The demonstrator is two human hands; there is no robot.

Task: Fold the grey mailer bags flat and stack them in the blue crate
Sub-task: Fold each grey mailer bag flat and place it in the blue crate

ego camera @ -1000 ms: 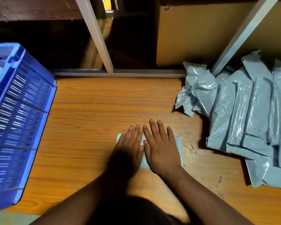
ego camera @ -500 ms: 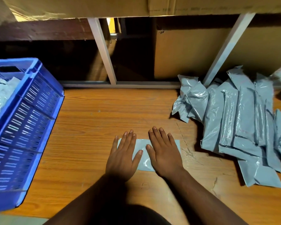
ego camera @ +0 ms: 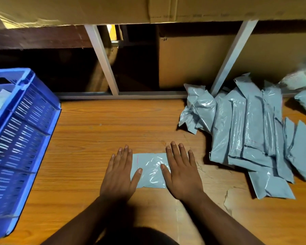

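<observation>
1. The crate (ego camera: 23, 138) is cut off by the left edge, so most of its inside is out of view.
2. Both ends of the folded bag (ego camera: 151, 171) are hidden under the left hand (ego camera: 119, 174) and right hand (ego camera: 181, 174).
3. The pile (ego camera: 245, 135) runs off the right edge.
4. A blurred pale object (ego camera: 300, 78) at the far right cannot be identified.

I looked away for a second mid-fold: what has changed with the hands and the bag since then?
Pressing flat, the left hand and right hand slid apart from the middle of the folded bag to its ends, baring its centre. Nothing was gripped or released. The bag, the blue crate and the unfolded pile kept their places.
</observation>
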